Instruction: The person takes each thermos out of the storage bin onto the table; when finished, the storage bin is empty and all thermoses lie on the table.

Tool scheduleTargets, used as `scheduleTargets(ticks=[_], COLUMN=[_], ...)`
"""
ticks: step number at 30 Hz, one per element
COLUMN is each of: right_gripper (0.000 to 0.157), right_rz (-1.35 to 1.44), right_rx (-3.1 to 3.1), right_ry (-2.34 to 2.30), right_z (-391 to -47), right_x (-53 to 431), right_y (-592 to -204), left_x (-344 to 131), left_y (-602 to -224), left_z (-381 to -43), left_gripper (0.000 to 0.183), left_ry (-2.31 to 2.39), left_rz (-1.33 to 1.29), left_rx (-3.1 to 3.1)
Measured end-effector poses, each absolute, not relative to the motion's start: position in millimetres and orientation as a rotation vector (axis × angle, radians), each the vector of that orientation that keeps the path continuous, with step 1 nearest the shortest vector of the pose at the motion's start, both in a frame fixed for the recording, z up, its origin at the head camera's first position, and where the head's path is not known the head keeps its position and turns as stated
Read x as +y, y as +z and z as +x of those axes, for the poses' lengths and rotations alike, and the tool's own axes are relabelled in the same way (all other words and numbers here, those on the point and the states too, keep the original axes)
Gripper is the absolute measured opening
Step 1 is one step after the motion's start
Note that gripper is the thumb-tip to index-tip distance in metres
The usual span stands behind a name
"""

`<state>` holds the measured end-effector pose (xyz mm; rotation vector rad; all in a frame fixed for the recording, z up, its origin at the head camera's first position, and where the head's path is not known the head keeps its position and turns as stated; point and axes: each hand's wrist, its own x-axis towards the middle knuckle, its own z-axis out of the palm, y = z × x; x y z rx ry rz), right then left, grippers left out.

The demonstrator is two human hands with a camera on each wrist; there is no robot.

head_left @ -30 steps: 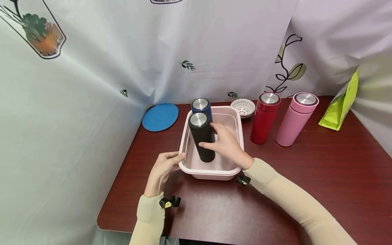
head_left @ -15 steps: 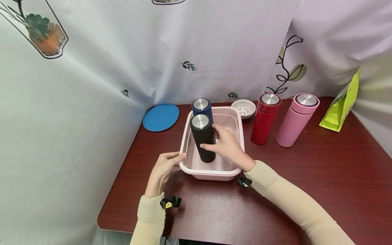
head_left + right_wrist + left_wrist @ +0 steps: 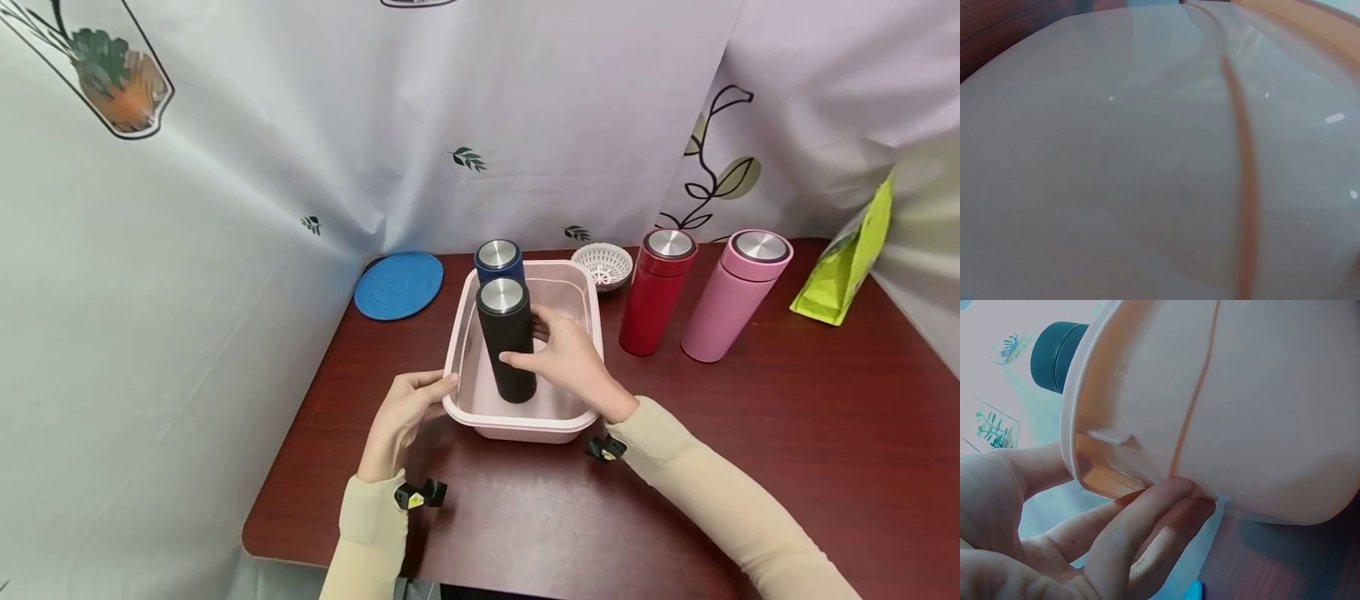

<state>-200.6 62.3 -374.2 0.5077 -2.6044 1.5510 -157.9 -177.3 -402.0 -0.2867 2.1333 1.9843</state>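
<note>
A black thermos bottle point(image 3: 508, 333) with a steel-topped lid stands nearly upright inside a pale pink basin point(image 3: 525, 422). My right hand point(image 3: 562, 352) grips it from the right, thumb on the near side and fingers partly hidden behind. Just behind it, a dark blue thermos bottle point(image 3: 499, 260) also stands in the basin, mostly covered by the black one. My left hand point(image 3: 408, 410) pinches the basin's left rim; in the left wrist view its fingers point(image 3: 1147, 519) press the outer wall below the rim. The right wrist view holds mainly the basin's outer wall point(image 3: 1116, 156).
Right of the basin stand a red thermos bottle point(image 3: 654, 300) and a pink thermos bottle point(image 3: 731, 304). A small white woven basket point(image 3: 604, 265) sits behind the basin. At the back left lies a blue round mat point(image 3: 399, 286); a green pouch point(image 3: 847, 258) leans at the far right.
The black thermos bottle has shifted slightly right within the basin, my right hand moving with it. My left hand keeps its hold on the rim. The head view has swung slightly.
</note>
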Motion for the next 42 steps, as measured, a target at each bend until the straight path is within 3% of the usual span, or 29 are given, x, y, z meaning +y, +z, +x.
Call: scheduleTargets(ticks=[27,42], right_gripper=[0.062,0.068], right_rz=[0.491,0.452], right_rx=[-2.491,-2.350], right_ry=[1.626,1.690], right_z=[-193,-186], right_x=[81,98], right_y=[-366,-354], left_x=[-180,-179], left_y=[-399,-401], left_z=[-158,-159], left_gripper=[0.041,0.041], left_ry=[1.946,1.969], left_rz=[-0.258,-0.279], left_rx=[2.138,2.128])
